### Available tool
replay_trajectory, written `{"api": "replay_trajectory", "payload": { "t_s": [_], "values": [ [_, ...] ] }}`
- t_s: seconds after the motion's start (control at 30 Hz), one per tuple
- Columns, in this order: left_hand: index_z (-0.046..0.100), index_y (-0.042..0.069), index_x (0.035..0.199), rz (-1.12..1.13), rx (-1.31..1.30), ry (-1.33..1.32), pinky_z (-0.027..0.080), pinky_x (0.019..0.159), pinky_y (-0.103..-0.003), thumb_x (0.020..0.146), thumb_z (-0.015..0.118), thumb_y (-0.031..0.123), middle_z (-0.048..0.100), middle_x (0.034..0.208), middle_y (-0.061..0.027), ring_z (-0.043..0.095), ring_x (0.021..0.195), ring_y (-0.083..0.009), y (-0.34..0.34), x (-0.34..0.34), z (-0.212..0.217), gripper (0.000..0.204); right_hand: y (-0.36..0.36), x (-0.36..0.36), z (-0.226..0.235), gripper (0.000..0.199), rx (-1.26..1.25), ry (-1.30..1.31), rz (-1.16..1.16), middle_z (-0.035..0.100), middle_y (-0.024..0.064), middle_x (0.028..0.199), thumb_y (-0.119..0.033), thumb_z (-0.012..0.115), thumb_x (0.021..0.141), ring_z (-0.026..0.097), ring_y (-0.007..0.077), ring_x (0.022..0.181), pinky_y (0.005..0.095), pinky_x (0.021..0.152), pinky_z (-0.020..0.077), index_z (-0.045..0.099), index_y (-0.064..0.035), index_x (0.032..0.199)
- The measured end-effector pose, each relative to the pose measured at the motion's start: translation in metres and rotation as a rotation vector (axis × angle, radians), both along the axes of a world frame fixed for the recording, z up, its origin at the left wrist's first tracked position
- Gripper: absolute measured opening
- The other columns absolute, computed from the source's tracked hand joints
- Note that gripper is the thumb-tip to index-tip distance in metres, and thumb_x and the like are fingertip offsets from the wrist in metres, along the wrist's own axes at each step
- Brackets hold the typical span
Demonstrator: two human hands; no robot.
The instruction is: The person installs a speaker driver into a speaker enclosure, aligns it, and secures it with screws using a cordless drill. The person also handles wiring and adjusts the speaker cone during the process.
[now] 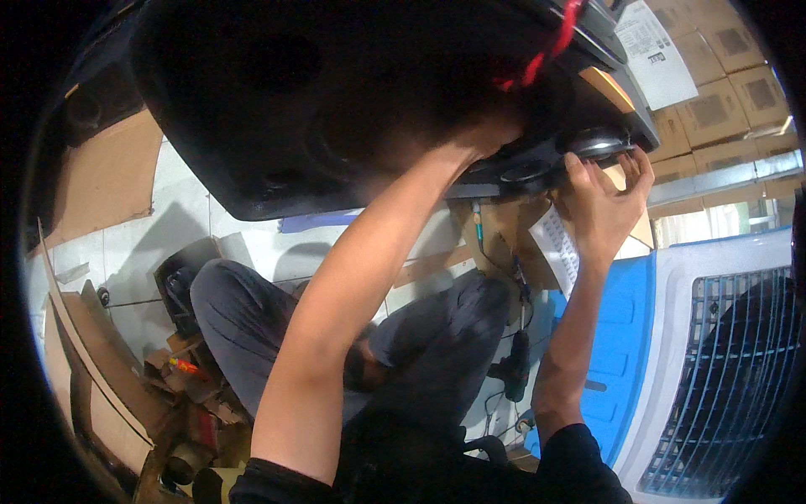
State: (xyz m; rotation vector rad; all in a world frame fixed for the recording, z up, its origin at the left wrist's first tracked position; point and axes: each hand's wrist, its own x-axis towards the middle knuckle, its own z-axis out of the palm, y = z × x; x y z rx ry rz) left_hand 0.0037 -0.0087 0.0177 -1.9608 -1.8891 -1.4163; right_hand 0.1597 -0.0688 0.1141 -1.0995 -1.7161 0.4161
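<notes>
A large black cabinet with round openings, which looks like a loudspeaker box (pixel 252 168), fills the upper part of the head view. My left hand (pixel 495 139) reaches into a dark opening in its face, and its fingers are hidden there. At the cabinet's right end, the thumb and fingers of my right hand (pixel 609 197) are curled round the lower edge of a round black part with a shiny silver rim (pixel 596 144). A red cord (pixel 550 55), partly blurred, hangs in front of the cabinet above my left hand.
Stacked cardboard boxes (pixel 722 109) stand at the upper right. A blue and white air cooler with a grille (pixel 730 378) is on the right. A cordless drill (pixel 515 370) and a screwdriver (pixel 478 223) lie on the tiled floor. Cardboard pieces (pixel 101 370) lie at the left.
</notes>
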Motion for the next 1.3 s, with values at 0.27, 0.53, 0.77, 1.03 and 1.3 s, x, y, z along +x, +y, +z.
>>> {"api": "replay_trajectory", "payload": {
  "t_s": [0.27, 0.53, 0.77, 1.03, 1.3],
  "values": [
    [0.067, -0.002, 0.107, -0.014, 0.243, -0.181, 0.049, 0.091, -0.039, 0.092, 0.055, 0.01, 0.07, 0.105, -0.0178, 0.065, 0.095, -0.0273, -0.006, -0.001, -0.001, 0.024, 0.008, 0.012, -0.004, 0.087, 0.049, 0.003, 0.086, 0.047, 0.0223, 0.13, -0.006, 0.087, 0.072, 0.064, 0.0303, 0.104, 0.0336, 0.088, 0.0559, 0.033, 0.0063, 0.138],
    [0.068, -0.002, 0.107, 0.022, 0.24, -0.228, 0.049, 0.089, -0.04, 0.093, 0.055, 0.012, 0.071, 0.103, -0.0174, 0.065, 0.093, -0.0276, -0.006, 0.003, -0.008, 0.024, 0.01, 0.009, -0.011, 0.084, 0.13, -0.074, -0.033, 0.049, 0.027, 0.131, -0.009, 0.088, 0.073, 0.066, 0.0328, 0.105, 0.0342, 0.089, 0.0552, 0.036, 0.007, 0.138],
    [0.068, -0.003, 0.106, 0.038, 0.244, -0.255, 0.049, 0.087, -0.041, 0.094, 0.055, 0.014, 0.071, 0.102, -0.0171, 0.065, 0.091, -0.0279, -0.003, 0.003, -0.008, 0.025, 0.005, 0.002, -0.013, 0.082, 0.196, -0.125, -0.062, 0.05, 0.0259, 0.128, -0.009, 0.087, 0.074, 0.067, 0.0322, 0.103, 0.0331, 0.086, 0.0566, 0.037, 0.0086, 0.137],
    [0.068, -0.003, 0.106, 0.048, 0.243, -0.248, 0.05, 0.085, -0.041, 0.096, 0.055, 0.016, 0.071, 0.1, -0.0167, 0.064, 0.088, -0.0281, 0.001, 0.005, -0.009, 0.026, 0.006, -0.009, -0.013, 0.082, 0.25, -0.159, -0.068, 0.049, 0.0301, 0.13, -0.006, 0.088, 0.072, 0.069, 0.0296, 0.096, 0.0318, 0.082, 0.0579, 0.038, 0.0106, 0.136],
    [0.069, -0.003, 0.105, 0.078, 0.258, -0.198, 0.05, 0.083, -0.042, 0.097, 0.054, 0.018, 0.072, 0.099, -0.0164, 0.064, 0.085, -0.0284, 0.024, 0.007, -0.015, 0.027, 0.015, -0.005, -0.011, 0.061, 0.229, -0.492, -0.16, 0.07, 0.0252, 0.1, -0.026, 0.076, 0.085, 0.07, 0.0368, 0.085, 0.0386, 0.077, 0.054, 0.053, 0.0062, 0.131]
  ]
}}
